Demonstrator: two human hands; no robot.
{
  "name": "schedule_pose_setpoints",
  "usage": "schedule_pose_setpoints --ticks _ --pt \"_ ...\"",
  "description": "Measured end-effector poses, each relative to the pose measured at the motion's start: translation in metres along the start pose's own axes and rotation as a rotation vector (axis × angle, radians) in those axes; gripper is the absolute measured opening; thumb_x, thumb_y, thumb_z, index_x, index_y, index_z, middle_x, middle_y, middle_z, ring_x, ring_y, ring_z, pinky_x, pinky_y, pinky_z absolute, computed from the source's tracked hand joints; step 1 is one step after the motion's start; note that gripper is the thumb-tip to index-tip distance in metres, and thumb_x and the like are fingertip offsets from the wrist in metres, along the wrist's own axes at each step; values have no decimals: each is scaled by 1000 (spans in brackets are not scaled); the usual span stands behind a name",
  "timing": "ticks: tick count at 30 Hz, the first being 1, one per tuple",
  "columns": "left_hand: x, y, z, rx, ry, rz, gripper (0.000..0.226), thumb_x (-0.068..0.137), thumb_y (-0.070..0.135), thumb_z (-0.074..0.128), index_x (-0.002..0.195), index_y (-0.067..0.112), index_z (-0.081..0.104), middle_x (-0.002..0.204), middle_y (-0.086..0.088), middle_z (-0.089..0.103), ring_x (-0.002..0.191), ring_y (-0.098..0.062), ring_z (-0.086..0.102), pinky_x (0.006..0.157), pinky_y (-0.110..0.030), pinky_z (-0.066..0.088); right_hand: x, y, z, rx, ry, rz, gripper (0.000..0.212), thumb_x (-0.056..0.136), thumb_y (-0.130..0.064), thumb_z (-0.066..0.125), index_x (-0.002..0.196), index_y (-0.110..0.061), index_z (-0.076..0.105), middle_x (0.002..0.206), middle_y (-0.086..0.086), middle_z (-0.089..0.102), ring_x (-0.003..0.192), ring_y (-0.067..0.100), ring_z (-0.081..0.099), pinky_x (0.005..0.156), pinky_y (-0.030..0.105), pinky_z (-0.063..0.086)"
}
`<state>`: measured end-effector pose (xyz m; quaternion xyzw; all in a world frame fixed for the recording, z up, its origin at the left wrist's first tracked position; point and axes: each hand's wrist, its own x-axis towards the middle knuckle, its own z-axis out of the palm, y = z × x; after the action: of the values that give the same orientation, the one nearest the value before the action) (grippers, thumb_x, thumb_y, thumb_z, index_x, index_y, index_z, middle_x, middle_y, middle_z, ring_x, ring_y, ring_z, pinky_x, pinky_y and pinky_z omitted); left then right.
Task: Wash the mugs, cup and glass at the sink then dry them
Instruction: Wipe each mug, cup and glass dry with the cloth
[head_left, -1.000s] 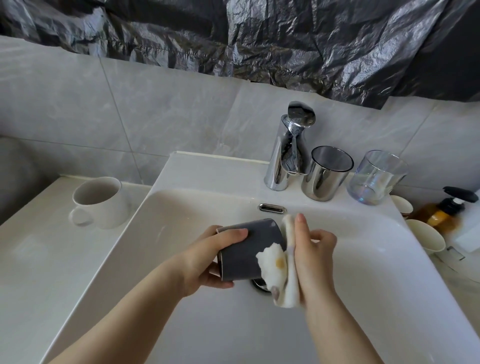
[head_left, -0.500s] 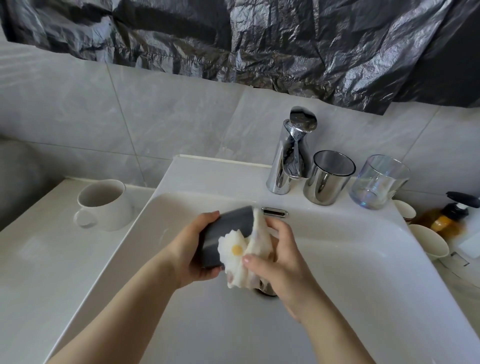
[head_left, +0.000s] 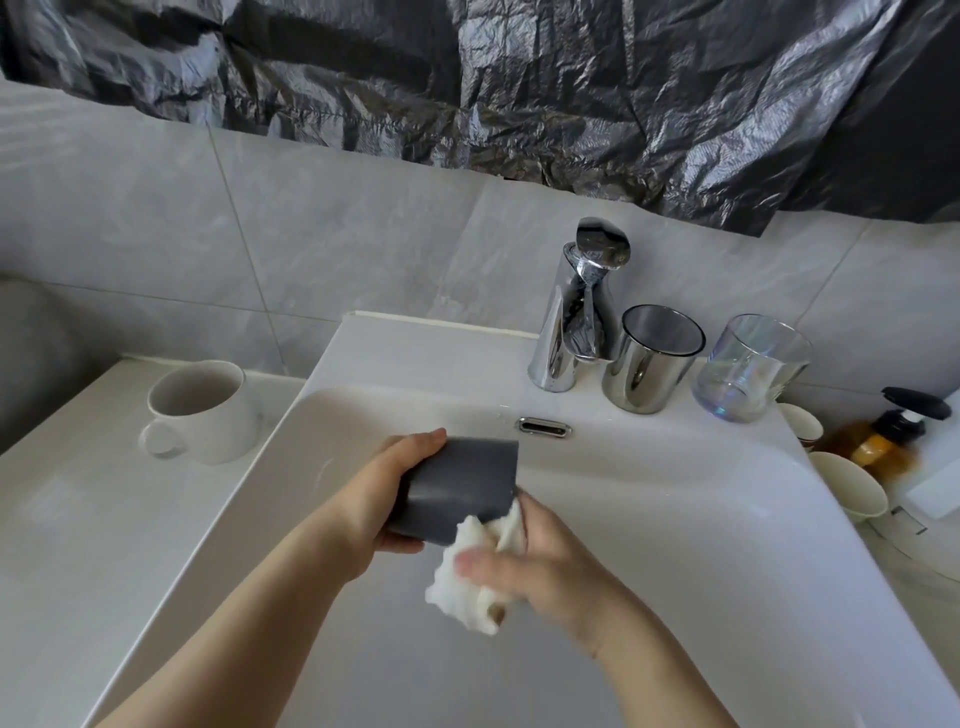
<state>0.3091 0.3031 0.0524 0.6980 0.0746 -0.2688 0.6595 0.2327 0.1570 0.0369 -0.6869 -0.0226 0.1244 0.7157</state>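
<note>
Over the white sink basin my left hand grips a dark grey mug lying on its side, mouth toward the right. My right hand holds a soapy white sponge pressed against the mug's lower right edge. A white mug stands upright on the counter to the left. Beside the chrome faucet on the back ledge stand a shiny metal cup and a clear iridescent glass.
At the right edge sit an amber pump bottle and two small pale cups. Crinkled dark plastic sheeting hangs on the tiled wall above. The overflow slot lies just behind the mug.
My right hand with the sponge has slid from the mug's mouth down to its lower edge. The mug has shifted left and turned in my left hand.
</note>
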Motion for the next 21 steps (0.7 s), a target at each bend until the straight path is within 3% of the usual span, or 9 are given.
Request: schedule_pose_setpoints --ticks 4,6,8,9,12,13,16,18,21 --pt "-4 3 3 158 -96 92 31 67 53 62 89 31 62 85 0 62 75 -21 58 49 -24 41 -4 8 11 -415 75 102 33 72 -21 71 100 -28 57 82 -9 58 69 8 62 70 29 57" --pt "-3 3 2 178 -98 107 32 58 51 59 81 31 64 74 1 60 68 -21 56 44 -20 36 -4 12 17 -424 33 80 39 71 -24 70 101 -41 51 98 -5 57 77 5 59 71 18 53" --pt "-3 2 0 158 -77 106 31 56 50 58 77 27 63 65 1 58 60 -21 54 43 -20 34 -3 13 21 -332 20 118 65 61 -31 72 121 -35 46 119 0 54 87 2 59 67 13 49" --pt "-4 1 0 137 -69 105 32 56 50 58 76 25 63 63 0 58 57 -21 53 42 -20 33 -2 12 21 -239 20 140 75 57 -32 73 126 -26 46 118 0 57 89 2 61 64 14 50" --pt "-5 -3 5 116 -71 176 35 59 49 58 81 23 63 66 -2 61 54 -21 56 41 -23 37 -3 -2 16 164 -47 100 40 62 -12 65 102 -14 63 76 -5 67 65 9 61 47 21 45" --pt "-5 -4 7 123 -72 246 36 59 48 59 85 23 63 70 -2 63 58 -20 59 42 -25 40 -4 -7 13 314 -53 93 36 64 -9 61 100 -10 65 73 0 67 66 14 62 51 22 46" --pt "-3 -9 7 174 -100 547 49 55 54 62 97 27 59 85 4 66 74 -9 62 61 -27 51 -4 -7 5 730 -94 19 56 71 -4 59 126 3 53 112 19 63 107 33 60 94 45 47" --pt "-4 -11 6 207 -140 641 54 56 55 61 104 32 55 93 11 64 81 -2 61 69 -16 50 -3 -8 3 777 -72 -19 57 69 -1 58 125 2 55 120 24 61 111 37 59 98 48 44" --pt "-4 -8 5 64 -261 436 54 58 56 64 108 40 56 104 12 64 93 -12 64 66 -26 54 -2 -7 6 456 133 -24 45 60 -9 63 105 -6 68 95 18 68 85 33 64 75 42 43"
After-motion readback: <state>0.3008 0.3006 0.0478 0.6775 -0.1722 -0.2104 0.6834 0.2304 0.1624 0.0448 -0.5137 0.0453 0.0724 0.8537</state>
